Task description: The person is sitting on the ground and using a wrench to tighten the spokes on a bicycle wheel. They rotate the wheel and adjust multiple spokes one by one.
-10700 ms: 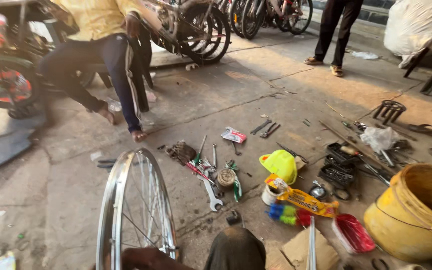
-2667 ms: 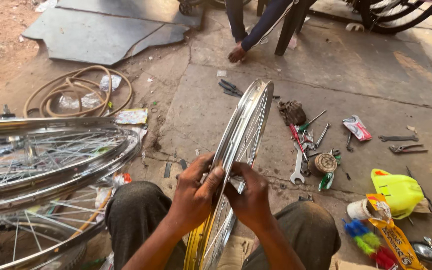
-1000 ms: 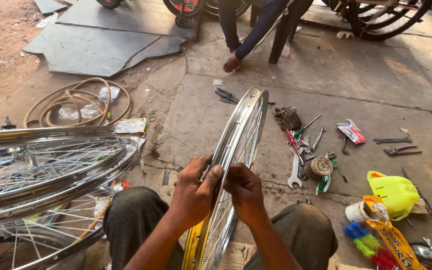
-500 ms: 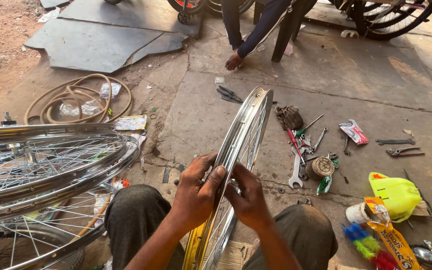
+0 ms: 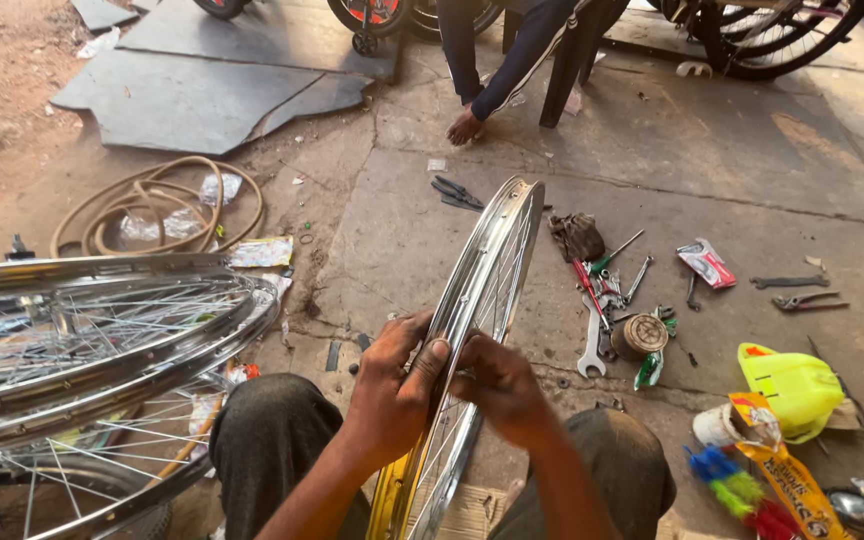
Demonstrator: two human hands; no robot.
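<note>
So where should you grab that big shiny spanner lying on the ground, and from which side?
Grab the spanner by its long flat shank, in the middle, coming straight down from above. It lies flat on the concrete floor, and the round tin and other tools crowd its right side, so the left is freer for fingers.

You have one upright chrome spoked bicycle rim (image 5: 482, 300) between your knees. To your left, count three more chrome spoked rims stacked (image 5: 102, 330), the lowest only partly in view. One coil of tan rubber hose (image 5: 152, 205) lies on the floor. Beside the rim on your right: one flat silver open-ended spanner (image 5: 592, 345), one round rusty tin (image 5: 640, 335), one yellow plastic jug (image 5: 797, 385), one dark crumpled rag (image 5: 577, 235). Smaller tools in the pile are too tangled to count. One other person's bare foot (image 5: 465, 127) shows ahead.
</note>
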